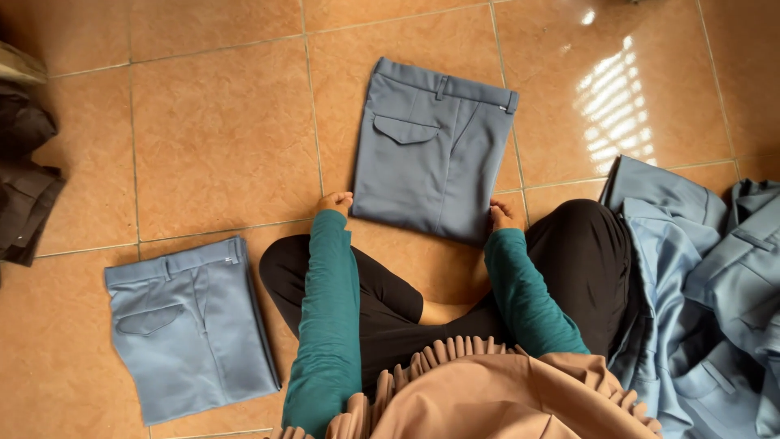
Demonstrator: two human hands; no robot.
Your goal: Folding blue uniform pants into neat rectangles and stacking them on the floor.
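Left hand [335, 202] and right hand [502, 216] pinch near corners of folded grey-blue trousers [431, 150] on tiled floor [219, 130]; grips best kept level, edges aligned.

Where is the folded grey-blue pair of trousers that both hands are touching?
In the head view, the folded trousers lie on the tiled floor just ahead of the knees, left hand and right hand at their near corners.

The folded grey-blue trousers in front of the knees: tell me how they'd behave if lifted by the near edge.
The folded grey-blue trousers are soft cloth, so they would probably sag and unfold. The glossy orange tile floor looks smooth, so a push likely slides them. Both the left hand and right hand touch the near corners.
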